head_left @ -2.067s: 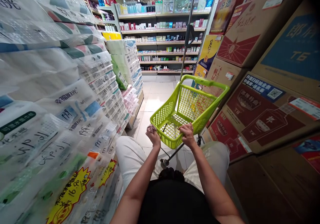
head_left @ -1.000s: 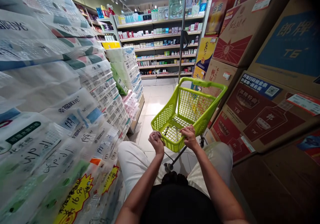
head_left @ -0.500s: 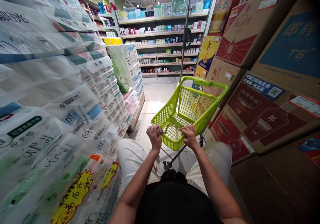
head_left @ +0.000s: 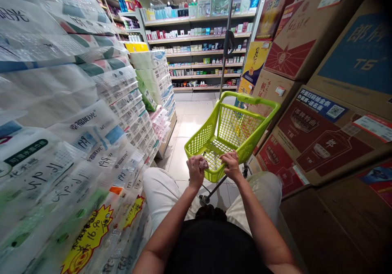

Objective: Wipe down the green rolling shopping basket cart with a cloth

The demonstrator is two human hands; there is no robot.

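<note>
While the 2 hands stand a little apart at the near end of the green cart, we find each differently engaged. The left hand is closed around a crumpled cloth, greyish pink, at the near left part of the cart; whether its knuckles touch the plastic, we cannot tell. The right hand has its fingers curled over the near rim, right of centre. The cart stands on the tiled floor before the person's knees, its handle at the far end.

We judge its body stiff, light and smooth, apt to slip under a damp palm; on its castors it probably rolls easily, so we consider the thick rim the sounder hold than the perforated sides. The cloth we judge soft and unbreakable, best bunched in the palm.

Plastic-wrapped packs line the left, cartons the right; beyond, we note stocked shelves.
</note>
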